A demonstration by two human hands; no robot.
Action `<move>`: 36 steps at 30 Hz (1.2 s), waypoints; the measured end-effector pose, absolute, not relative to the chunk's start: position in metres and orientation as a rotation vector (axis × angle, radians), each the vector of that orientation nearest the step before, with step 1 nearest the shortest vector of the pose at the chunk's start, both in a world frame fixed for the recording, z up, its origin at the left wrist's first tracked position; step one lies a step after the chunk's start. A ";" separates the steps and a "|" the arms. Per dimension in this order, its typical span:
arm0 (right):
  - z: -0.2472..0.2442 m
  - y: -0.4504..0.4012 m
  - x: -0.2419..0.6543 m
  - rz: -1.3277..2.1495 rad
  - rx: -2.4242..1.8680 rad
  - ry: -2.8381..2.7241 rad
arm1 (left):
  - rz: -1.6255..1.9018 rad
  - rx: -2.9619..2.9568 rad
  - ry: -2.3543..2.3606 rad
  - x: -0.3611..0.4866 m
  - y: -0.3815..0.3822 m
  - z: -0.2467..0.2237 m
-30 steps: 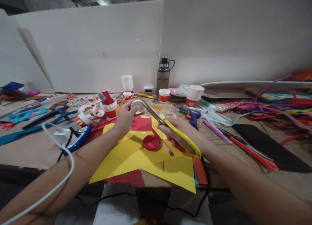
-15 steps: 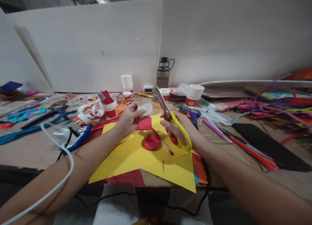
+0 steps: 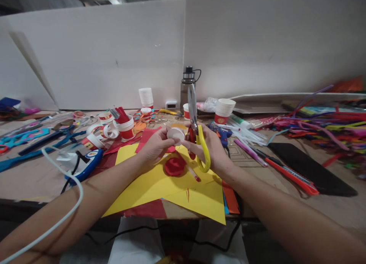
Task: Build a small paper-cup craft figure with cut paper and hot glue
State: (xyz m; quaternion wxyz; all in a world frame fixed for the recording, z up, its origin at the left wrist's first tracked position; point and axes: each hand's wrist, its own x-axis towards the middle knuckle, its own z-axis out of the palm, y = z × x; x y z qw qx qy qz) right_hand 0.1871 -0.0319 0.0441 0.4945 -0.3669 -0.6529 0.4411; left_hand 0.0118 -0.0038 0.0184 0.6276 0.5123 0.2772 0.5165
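My left hand (image 3: 156, 145) pinches a small white round piece (image 3: 175, 134), like the bottom of a paper cup, by its edge. Closed around a pair of scissors (image 3: 204, 151) is my right hand (image 3: 215, 146); their yellow and red handles sit in the palm and the blades point up. My right fingertips reach the near right side of the white piece. Below the hands, a red disc (image 3: 174, 167) rests on yellow paper (image 3: 143, 191). A pen (image 3: 193, 173) lies beside the disc, partly under my right hand.
Paper cups holding red strips (image 3: 125, 128) stand left, with a blue-and-white power strip (image 3: 88, 163) nearer me. Behind are stacked cups (image 3: 225, 110) and a water bottle (image 3: 185, 92). At right lie a glue gun (image 3: 224, 134), a red cutter (image 3: 294, 178) and a black slab (image 3: 314, 168).
My hands have come together. The right hand moved left with the scissors, now more upright, and its fingers meet the white piece, which has tilted in my left hand.
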 end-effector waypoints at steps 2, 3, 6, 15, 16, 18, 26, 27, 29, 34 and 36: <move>0.042 -0.030 0.189 1.043 -0.869 -1.597 | 1.187 1.331 0.751 0.010 -0.004 0.021; 0.040 -0.029 0.190 1.017 -0.862 -1.604 | 1.189 1.403 0.785 0.010 -0.005 0.022; 0.038 -0.026 0.190 0.922 -0.860 -1.647 | 1.201 1.539 0.809 0.009 -0.008 0.027; 0.043 -0.029 0.194 0.930 -0.870 -1.728 | 1.372 1.693 0.973 0.000 -0.007 0.029; 0.045 -0.030 0.195 0.934 -0.873 -1.737 | 1.430 1.678 0.968 -0.001 -0.005 0.030; 0.048 -0.034 0.198 0.923 -0.894 -1.777 | 1.547 1.638 0.947 -0.004 0.000 0.030; 0.064 -0.043 0.203 0.796 -0.956 -2.085 | 1.682 1.609 1.030 -0.018 0.016 0.029; 0.065 -0.043 0.203 0.790 -0.985 -2.116 | 1.685 1.607 1.050 -0.019 0.016 0.029; 0.064 -0.042 0.203 0.795 -1.037 -2.155 | 1.694 1.595 1.069 -0.020 0.016 0.031; 0.062 -0.044 0.203 0.949 -1.173 -2.127 | 1.731 1.527 1.052 -0.018 0.014 0.032; 0.061 -0.047 0.202 1.028 -1.211 -2.113 | 1.731 1.545 1.063 -0.017 0.014 0.031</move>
